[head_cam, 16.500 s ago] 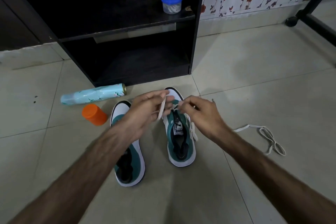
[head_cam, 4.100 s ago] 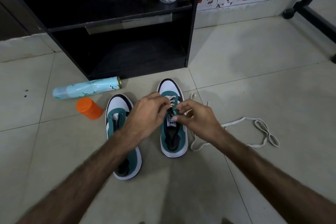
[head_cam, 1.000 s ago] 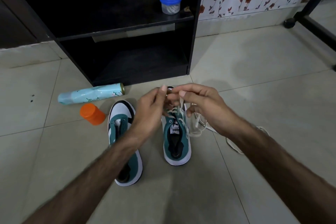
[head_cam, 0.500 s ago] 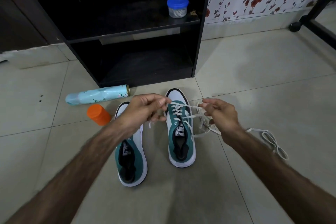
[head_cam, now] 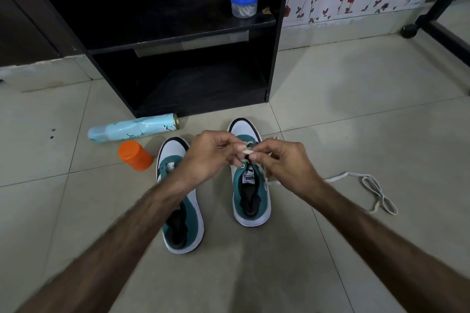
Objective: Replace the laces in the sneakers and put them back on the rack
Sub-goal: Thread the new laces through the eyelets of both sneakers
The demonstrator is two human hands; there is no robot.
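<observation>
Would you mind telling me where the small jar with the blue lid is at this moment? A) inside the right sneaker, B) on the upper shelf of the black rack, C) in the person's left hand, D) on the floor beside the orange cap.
B: the jar with the blue lid stands near the right end of the upper shelf of the black rack, apart from the things on the floor.

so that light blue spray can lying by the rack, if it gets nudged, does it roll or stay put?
Likely rolls: the spray can is a smooth cylinder lying on its side on bare floor tile. The rack base just behind it would probably stop a push that way; toward the orange cap it might bump that. Weight can't be judged.
</observation>
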